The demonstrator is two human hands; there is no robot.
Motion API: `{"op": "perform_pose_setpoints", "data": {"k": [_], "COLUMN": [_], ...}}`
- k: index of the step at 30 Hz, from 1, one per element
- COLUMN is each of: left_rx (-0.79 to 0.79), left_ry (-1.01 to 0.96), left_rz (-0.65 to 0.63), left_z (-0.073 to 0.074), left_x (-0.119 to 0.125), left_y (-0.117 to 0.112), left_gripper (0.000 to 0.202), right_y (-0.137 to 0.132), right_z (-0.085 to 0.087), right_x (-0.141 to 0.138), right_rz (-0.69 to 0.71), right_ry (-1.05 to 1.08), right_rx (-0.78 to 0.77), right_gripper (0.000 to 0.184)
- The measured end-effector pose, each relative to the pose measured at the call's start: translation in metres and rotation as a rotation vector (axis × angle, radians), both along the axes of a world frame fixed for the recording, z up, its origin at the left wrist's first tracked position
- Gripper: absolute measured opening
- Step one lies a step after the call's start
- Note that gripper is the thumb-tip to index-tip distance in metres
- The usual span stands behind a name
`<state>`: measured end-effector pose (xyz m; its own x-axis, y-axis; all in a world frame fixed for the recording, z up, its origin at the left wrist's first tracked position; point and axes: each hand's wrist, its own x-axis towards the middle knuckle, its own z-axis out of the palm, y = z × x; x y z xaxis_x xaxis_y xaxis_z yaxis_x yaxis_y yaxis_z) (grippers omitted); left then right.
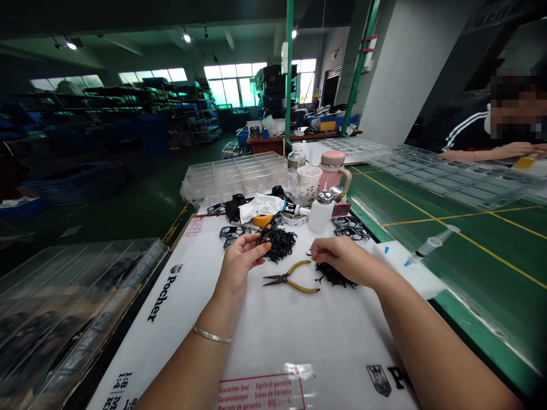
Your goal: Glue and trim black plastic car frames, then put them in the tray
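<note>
My left hand (pixel 243 255) is closed, thumb against fingers, on a dark black plastic part (pixel 268 229) that sticks out past the fingertips. Behind it lies a heap of small curved black pieces (pixel 281 245). My right hand (pixel 339 256) is pinched just above a second pile of black pieces (pixel 337 276). A thin black piece (pixel 308 254) shows at its fingertips; its full shape is hidden. Between the hands, needle-nose pliers (pixel 290 278) with yellow handles rest on the white printed sheet (pixel 273 330), their jaws pointing left.
Behind the hands stand a white pump bottle (pixel 320 213), a paper cup (pixel 308 185), a pink mug (pixel 332 169) and a glue tube (pixel 294 209). A syringe (pixel 431 245) lies on white foam at right. Clear divided trays (pixel 239 173) sit beyond. Another person works far right.
</note>
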<state>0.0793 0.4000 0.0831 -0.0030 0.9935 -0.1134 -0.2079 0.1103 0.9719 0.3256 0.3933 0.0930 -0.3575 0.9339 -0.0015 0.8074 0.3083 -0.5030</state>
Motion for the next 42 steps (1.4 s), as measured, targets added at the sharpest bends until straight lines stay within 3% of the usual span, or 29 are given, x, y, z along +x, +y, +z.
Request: {"op": "perform_pose_setpoints", "data": {"k": [4, 8, 11, 19, 29, 37, 42], "left_rx": [-0.024, -0.051, -0.051, -0.015, -0.014, -0.052, -0.055], "left_ry": [0.004, -0.014, -0.006, 0.071, 0.093, 0.048, 0.052], "left_rz": [-0.057, -0.112, -0.12, -0.119, -0.175, -0.192, -0.194], "left_z": [-0.001, -0.004, -0.004, -0.003, -0.004, -0.003, -0.003], "left_x": [0.0, -0.001, -0.001, 0.003, 0.003, 0.003, 0.003], "left_y": [0.0, 0.0, 0.001, 0.001, -0.001, -0.001, -0.002], "left_gripper": [0.054, 0.052, 0.049, 0.049, 0.045, 0.047, 0.049], "right_y": [-0.004, -0.006, -0.003, -0.009, -0.012, -0.011, -0.011], "right_z": [0.008, 0.012, 0.01, 0.004, 0.001, 0.002, -0.001], "right_x": [0.001, -0.002, -0.003, -0.022, -0.028, -0.029, -0.03], "right_rz": [-0.08, -0.08, -0.08, -0.232, -0.172, -0.157, -0.197], "right_ry": [0.391, 0.6, 0.68, 0.674, 0.685, 0.533, 0.597], "right_rx": [-0.134, -0.211, -0.175, 0.207, 0.14, 0.369, 0.343], "right_gripper": [0.012, 0.02, 0.026, 0.025, 0.024, 0.018, 0.015]}}
